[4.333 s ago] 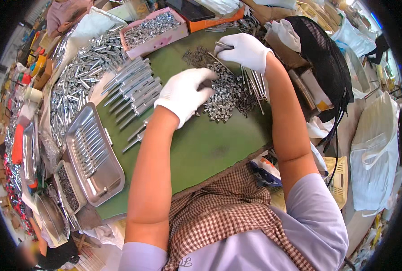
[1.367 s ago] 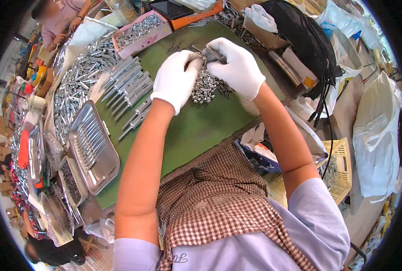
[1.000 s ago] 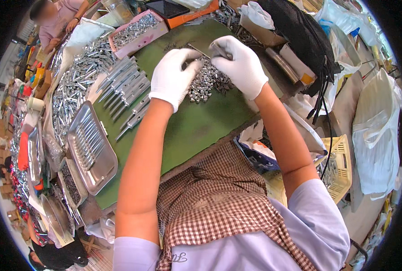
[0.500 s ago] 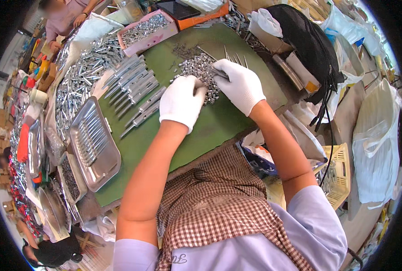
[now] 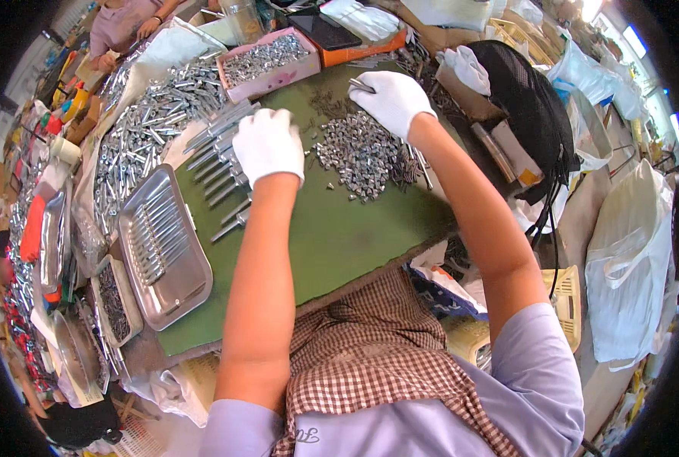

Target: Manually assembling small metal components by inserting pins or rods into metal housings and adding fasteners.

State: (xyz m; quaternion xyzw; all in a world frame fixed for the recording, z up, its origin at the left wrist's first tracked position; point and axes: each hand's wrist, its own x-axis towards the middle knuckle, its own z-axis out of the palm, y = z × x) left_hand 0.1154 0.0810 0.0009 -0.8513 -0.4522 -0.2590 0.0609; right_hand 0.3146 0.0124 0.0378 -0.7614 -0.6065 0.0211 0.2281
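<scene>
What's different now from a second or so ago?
The hands have parted: the left hand moved left to the row of long bolts, and the right hand lifted a small metal piece beyond the nut pile. The steel tray stayed put.

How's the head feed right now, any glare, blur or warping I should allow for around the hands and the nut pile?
Head view: sharp in the middle, so the left hand, right hand and pile of nuts read clearly; the green mat is evenly lit with only soft shadows; the steel tray shows mild glare; fisheye bends edges near the dark rim; windows at upper right are blown out.
</scene>
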